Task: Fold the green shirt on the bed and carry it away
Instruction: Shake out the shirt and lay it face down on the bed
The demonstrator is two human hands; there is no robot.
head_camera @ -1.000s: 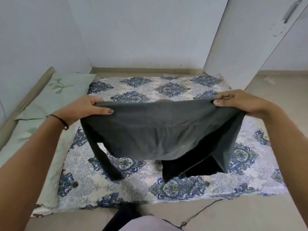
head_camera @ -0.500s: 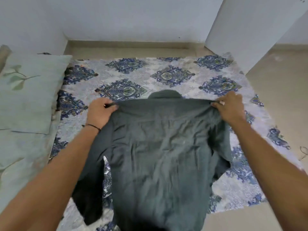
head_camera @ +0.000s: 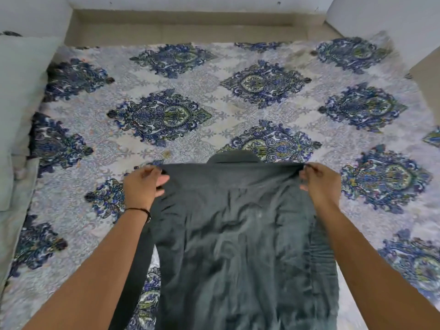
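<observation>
From the head view, both arms reach forward over the bed (head_camera: 166,144), and the green shirt (head_camera: 238,234) lies spread, back up, on its near middle, collar toward the far side. The left hand (head_camera: 142,186) has its grip pinched on the shirt's left shoulder, knuckles up, a black band (head_camera: 140,210) on the wrist. The right hand (head_camera: 321,184) has its grip pinched on the right shoulder; a pale pillow (head_camera: 21,91) lies at far left.

One green shirt (head_camera: 240,246) lies on one bed (head_camera: 214,96) with a patterned cover, two hands hold it, the left hand (head_camera: 142,186) and the right hand (head_camera: 320,184), one black wristband (head_camera: 140,210) circles the left wrist, and one pale pillow (head_camera: 21,91) sits at the left edge.
</observation>
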